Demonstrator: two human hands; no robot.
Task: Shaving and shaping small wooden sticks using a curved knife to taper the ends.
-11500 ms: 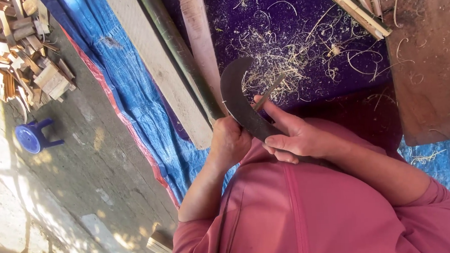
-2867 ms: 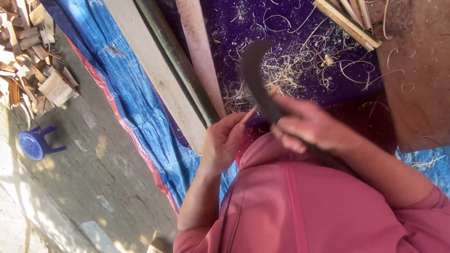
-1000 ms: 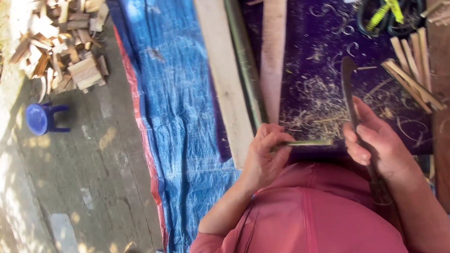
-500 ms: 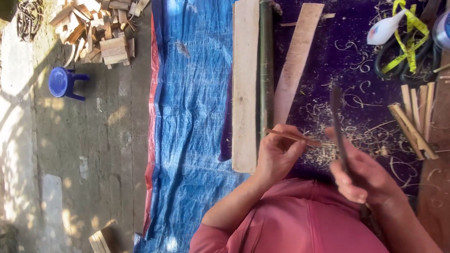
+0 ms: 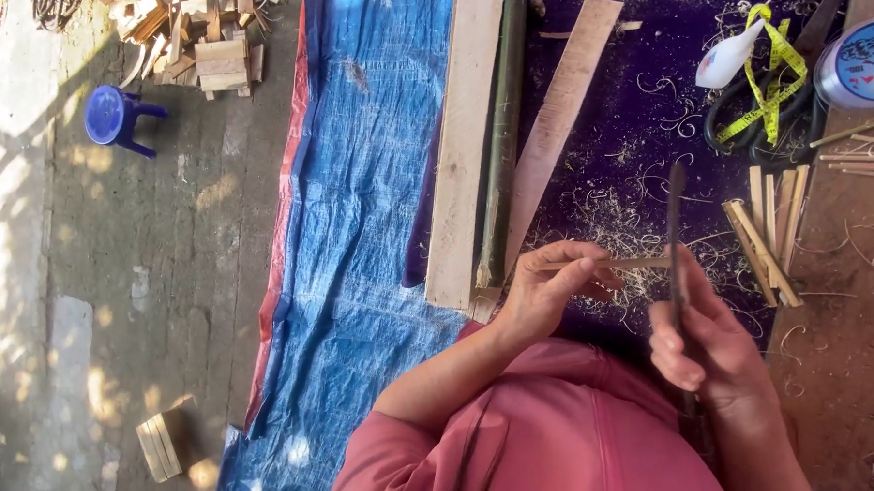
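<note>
Left hand (image 5: 545, 290) pinches a thin pale bamboo sliver (image 5: 622, 263) lying crosswise; right hand (image 5: 702, 348) clenches the dark curved knife (image 5: 676, 227) upright against it.

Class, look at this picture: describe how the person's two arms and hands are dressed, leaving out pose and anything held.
Both hands are bare: the left hand and right hand show no gloves, and no rings or watch can be made out. The forearms are uncovered. A pink short-sleeved top covers the shoulders and upper arms.
</note>
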